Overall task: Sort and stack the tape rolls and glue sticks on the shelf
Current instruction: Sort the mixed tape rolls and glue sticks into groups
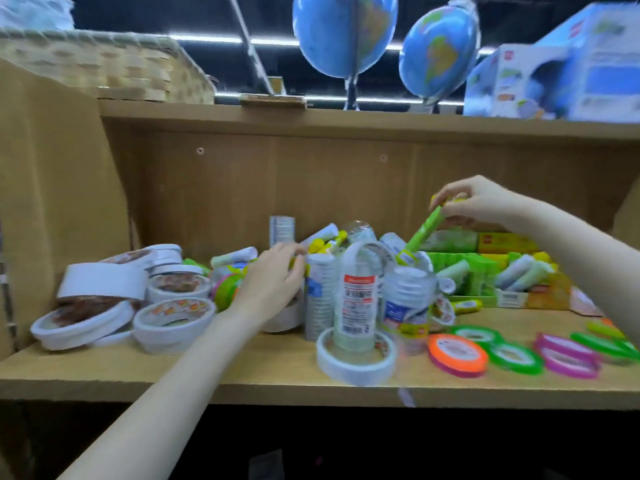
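A green display tray on the shelf held glue sticks. The right hand pinched a green glue stick above it; the left hand, fingers loosely spread, touched the central pile beside white tape rolls.

1. This is a stationery shop: a wooden shelf carries many white tape rolls, coloured tape rolls and glue sticks in a display box.
2. Two globes and boxed goods stand above.
3. Strip lights run overhead.
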### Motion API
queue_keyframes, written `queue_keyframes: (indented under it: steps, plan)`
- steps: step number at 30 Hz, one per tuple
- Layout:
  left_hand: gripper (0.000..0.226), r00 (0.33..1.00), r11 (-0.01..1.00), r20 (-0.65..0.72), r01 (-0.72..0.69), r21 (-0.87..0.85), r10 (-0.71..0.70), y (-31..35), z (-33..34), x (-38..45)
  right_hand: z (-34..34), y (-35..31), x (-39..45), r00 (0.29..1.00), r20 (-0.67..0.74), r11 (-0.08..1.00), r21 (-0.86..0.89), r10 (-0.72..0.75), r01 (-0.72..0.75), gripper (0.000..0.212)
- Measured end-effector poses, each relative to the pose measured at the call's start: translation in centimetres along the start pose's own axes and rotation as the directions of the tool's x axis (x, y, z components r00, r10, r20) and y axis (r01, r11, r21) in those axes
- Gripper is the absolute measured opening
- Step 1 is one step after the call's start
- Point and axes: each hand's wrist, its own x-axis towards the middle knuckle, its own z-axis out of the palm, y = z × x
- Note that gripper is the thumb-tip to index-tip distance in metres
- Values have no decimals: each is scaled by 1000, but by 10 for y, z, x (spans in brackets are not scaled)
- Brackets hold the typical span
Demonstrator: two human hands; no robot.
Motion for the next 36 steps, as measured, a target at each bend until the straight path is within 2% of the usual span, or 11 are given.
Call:
queue_keyframes:
  steps: [2, 6, 9, 11, 13, 17, 20, 23, 28, 32, 36]
  plan:
    - [61, 999, 999, -12, 47, -24, -47, -3, 5, 3, 2, 19, -15, 994, -106, 999, 1, 36, -36, 18]
    - [27, 990, 991, -80, 107, -78, -113, 5, 5, 6, 6, 36, -17, 969, -241, 988, -134, 49, -83, 18]
    - [28, 982, 968, -108, 127, -217, -153, 16, 1, 11, 22, 49, -11, 969, -237, 979, -166, 74, -116, 22]
    - [29, 984, 957, -88, 129, -261, -157, 21, 2, 13, 39, 58, -7, 981, -180, 954, -277, 69, -118, 24]
    - [33, 991, 964, -52, 111, -243, -127, 23, 3, 14, 52, 64, -8, 986, -146, 913, -388, 78, -129, 29]
    - [35, 996, 974, -18, 83, -209, -88, 28, 2, 12, 60, 73, -13, 975, -208, 897, -411, 80, -161, 32]
    - [34, 995, 974, -6, 97, -206, -100, 31, 4, 10, 63, 77, -15, 990, -134, 874, -476, 38, -98, 31]
    - [37, 996, 981, 2, 92, -171, -93, 32, 6, 10, 65, 81, -14, 998, -59, 917, -395, 33, -54, 23]
    - [38, 996, 980, -6, 81, -183, -84, 30, 7, 11, 60, 81, -20, 1000, -11, 966, -258, 3, -6, 36]
    - [35, 998, 982, -44, 44, -185, -53, 26, 6, 10, 50, 71, -20, 996, -81, 964, -266, -42, 19, 27]
    - [31, 993, 974, -112, 12, -225, -38, 15, -1, 3, 43, 31, -18, 974, -156, 976, -167, -165, 139, 15]
